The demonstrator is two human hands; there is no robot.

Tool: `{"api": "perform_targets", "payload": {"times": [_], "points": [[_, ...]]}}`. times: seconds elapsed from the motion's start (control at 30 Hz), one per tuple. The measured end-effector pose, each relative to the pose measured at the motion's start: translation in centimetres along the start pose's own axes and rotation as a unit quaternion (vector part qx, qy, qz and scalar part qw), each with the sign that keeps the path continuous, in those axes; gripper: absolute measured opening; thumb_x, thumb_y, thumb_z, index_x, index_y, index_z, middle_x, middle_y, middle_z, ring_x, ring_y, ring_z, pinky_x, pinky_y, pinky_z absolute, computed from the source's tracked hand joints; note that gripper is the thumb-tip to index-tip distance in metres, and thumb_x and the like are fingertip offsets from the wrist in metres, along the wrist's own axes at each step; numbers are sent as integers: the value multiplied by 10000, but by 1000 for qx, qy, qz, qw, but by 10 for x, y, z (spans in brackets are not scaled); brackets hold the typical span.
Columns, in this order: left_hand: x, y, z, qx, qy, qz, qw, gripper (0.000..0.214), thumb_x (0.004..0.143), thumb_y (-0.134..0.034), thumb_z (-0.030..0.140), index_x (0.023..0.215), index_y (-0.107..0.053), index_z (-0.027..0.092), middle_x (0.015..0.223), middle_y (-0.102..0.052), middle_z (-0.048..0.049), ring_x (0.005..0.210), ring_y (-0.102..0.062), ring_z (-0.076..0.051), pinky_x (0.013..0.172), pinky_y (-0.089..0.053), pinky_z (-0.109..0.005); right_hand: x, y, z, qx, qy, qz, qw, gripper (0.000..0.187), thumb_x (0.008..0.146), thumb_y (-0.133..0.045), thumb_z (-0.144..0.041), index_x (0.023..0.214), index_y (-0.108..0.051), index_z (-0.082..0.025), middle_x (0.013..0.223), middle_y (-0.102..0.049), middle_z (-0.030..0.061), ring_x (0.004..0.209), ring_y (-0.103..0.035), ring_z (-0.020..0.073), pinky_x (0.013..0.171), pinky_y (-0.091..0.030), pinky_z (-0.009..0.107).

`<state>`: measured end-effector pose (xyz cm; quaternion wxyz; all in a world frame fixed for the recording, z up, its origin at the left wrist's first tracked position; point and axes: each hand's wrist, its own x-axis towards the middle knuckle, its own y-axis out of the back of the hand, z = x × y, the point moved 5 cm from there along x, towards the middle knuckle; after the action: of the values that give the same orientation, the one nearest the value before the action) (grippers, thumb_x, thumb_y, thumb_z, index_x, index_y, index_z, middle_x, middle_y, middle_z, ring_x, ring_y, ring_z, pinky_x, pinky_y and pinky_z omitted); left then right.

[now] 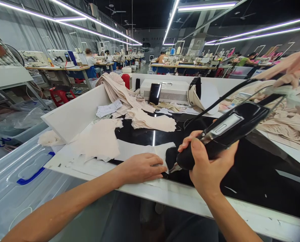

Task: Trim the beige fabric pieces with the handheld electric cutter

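Note:
My left hand [142,168] lies palm down near the front edge of the table, its fingers stretched over a white cut piece [137,150]. My right hand [210,168] is wrapped round a black corded hand tool [225,129] with a silver panel on its side. The tool's narrow metal tip [175,168] points down at the right end of the white piece, close to my left fingertips. Whether the tip touches the piece I cannot tell. Left of my hands lie pale pink cut pieces [99,137], and behind them a stack of similar pieces [152,120].
The table has a glossy black top [255,174] and a white side board [76,111]. At the back stand a white vented machine [165,90] and a phone [155,93]. Another person's hand [294,75] is at far right. Clear plastic bins [21,168] stand left.

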<state>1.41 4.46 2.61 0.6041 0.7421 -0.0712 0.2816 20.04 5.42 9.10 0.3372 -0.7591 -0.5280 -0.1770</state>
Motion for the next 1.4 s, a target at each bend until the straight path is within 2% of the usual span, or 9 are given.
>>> {"api": "perform_targets", "payload": {"times": [0.2, 0.43, 0.9, 1.17, 1.4], "points": [[0, 0, 1, -7, -1, 12, 1000, 313, 1270, -493, 339, 1281, -745, 154, 1188, -810, -111, 1151, -790, -217, 1129, -627, -332, 1, -1, 0, 9, -5, 5, 1000, 473, 898, -1002, -380, 1142, -605, -299, 885, -754, -69, 590, -695, 136, 541, -638, 293], [0, 1, 1, -12, 7, 10, 1000, 305, 1270, -497, 332, 1287, -747, 158, 1200, -811, -111, 1162, -791, -217, 1120, -633, -336, 8, 0, 2, 10, -16, 21, 1000, 508, 882, -1007, -450, 1113, -578, -307, 898, -733, -80, 626, -690, 136, 561, -630, 298], [0, 1, 1, -25, 4, 27, 999, 302, 1263, -513, 330, 1286, -750, 146, 1186, -808, -105, 1146, -791, -227, 1117, -632, -336, 6, -2, 4, -5, -9, 22, 1000, 487, 868, -989, -422, 1111, -577, -327, 874, -727, -74, 594, -682, 167, 537, -613, 325], [-3, -4, 0, -37, 17, -13, 999, 251, 1225, -611, 305, 1374, -742, 151, 1252, -802, -128, 1224, -790, -243, 1169, -628, -367, 2, -5, 2, -7, -1, 8, 1000, 440, 929, -957, -399, 1113, -569, -302, 891, -753, -82, 611, -697, 135, 573, -635, 298], [-3, 0, 1, -50, 21, 15, 998, 301, 1258, -534, 321, 1343, -753, 134, 1208, -831, -113, 1219, -804, -223, 1176, -623, -334, 2, -6, -1, -7, -3, 6, 1000, 446, 923, -969, -385, 1109, -573, -297, 878, -751, -79, 601, -688, 132, 557, -625, 288]]}}
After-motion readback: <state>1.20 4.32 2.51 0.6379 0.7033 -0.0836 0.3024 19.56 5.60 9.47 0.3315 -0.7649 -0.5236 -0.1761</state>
